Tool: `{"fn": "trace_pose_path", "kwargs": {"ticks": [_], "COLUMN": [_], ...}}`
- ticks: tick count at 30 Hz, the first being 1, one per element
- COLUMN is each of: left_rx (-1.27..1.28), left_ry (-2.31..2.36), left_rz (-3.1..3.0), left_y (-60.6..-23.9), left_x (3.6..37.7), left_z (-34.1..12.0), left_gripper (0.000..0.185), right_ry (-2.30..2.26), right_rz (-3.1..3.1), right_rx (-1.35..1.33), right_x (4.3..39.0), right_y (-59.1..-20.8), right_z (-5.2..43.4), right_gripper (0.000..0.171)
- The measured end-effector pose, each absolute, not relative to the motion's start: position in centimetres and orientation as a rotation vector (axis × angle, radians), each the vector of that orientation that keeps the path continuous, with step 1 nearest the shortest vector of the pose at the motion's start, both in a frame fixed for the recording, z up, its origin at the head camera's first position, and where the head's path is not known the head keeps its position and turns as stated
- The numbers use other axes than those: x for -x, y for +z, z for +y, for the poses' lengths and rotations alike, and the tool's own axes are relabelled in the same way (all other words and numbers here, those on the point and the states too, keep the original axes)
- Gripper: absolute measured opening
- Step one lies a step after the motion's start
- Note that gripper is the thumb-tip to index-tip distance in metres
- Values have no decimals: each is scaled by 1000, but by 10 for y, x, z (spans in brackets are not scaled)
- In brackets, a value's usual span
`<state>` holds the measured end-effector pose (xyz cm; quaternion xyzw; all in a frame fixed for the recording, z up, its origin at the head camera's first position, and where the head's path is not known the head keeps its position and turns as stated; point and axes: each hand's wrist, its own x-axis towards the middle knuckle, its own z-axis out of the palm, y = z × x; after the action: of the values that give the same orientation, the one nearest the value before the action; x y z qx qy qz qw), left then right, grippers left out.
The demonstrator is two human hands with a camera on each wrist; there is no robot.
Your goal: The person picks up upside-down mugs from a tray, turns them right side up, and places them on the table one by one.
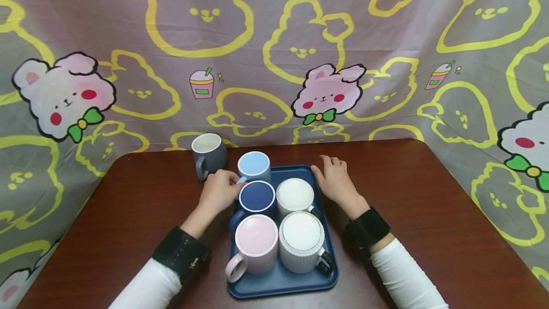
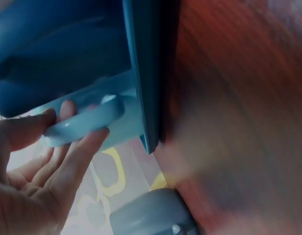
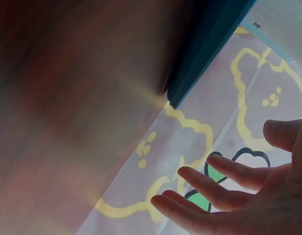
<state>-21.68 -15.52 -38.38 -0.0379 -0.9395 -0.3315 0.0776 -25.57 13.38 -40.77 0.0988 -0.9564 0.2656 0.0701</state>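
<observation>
Sleeves, white, 2: left (image 1: 150,283) and right (image 1: 405,275), at the near side.

Wristbands, black, 2: left (image 1: 182,252) and right (image 1: 367,227), 1 at each wrist.

Tray, dark blue, 1 (image 1: 300,284): rounded corners, raised rim; flat on the counter (image 1: 429,194), which is brown with a wood grain.

Pink mug, 1 (image 1: 257,244): upright, near left of the tray; handle toward the near left.

Ribbed white mug, 1 (image 1: 300,252): upright, near right of the tray; black handle toward the near right.

Navy mug, 1 (image 1: 257,197): upright, white rim, just behind the pink mug; handle at left.

Rear white mug, 1 (image 1: 295,195): upright, behind the ribbed piece; dark handle at right, partly covered.

Hands, 2. Left hand (image 1: 218,194): thumb and fingers pinching the light blue mug's handle. Right hand (image 1: 336,180): fingers apart and relaxed, thumb spread away, holding nothing; just beside the tray's far right edge.

Light blue mug, 1 (image 1: 254,166): upright, white rim, at the tray's far left corner, behind the navy mug; base hidden in the head view.

Grey mug, 1 (image 1: 210,154): upright, pale interior, on the counter's far edge, left of the tray; handle toward the near left.

Backdrop cloth, 1 (image 1: 257,27): pinkish grey, yellow-outlined animals, rabbits with green bows, drink cups.
</observation>
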Motion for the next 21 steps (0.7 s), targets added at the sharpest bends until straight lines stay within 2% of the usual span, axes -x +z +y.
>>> {"fn": "trace_pose_path", "kwargs": {"ticks": [21], "left_rx": [59], "left_ry": [-998], "left_rz": [-2716], "left_y": [-376], "left_x": [216], "left_z": [-157], "left_gripper": [19], "right_ry": [813], "right_rz": [-2952], "right_rx": [-367], "right_x": [251], "right_y": [-401], "right_z": [122], "right_gripper": [55]}}
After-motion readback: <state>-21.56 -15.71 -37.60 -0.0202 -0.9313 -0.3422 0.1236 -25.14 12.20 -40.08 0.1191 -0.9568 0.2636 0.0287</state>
